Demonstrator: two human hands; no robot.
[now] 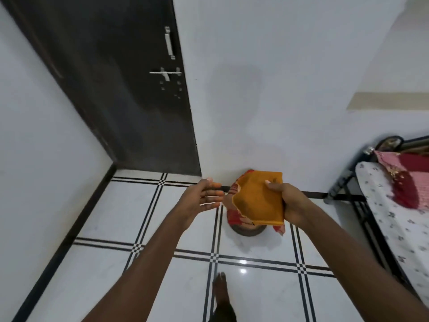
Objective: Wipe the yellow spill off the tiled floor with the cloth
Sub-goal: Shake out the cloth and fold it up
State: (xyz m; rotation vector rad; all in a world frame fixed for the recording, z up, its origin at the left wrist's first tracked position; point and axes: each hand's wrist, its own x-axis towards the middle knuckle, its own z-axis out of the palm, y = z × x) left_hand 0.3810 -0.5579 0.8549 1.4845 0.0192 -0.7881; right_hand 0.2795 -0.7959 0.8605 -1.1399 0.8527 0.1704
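My right hand grips a folded orange cloth by its right edge and holds it up at chest height in front of the white wall. To the cloth's left, a short gap away, my left hand is open with fingers stretched toward it and touches nothing. The white tiled floor with black grid lines lies below. No yellow spill shows on the tiles in view.
Behind the cloth a red patterned fabric drapes over a round dark object on the floor by the wall. A dark door stands at the left. A bed with a floral sheet fills the right. My bare foot is on the tiles.
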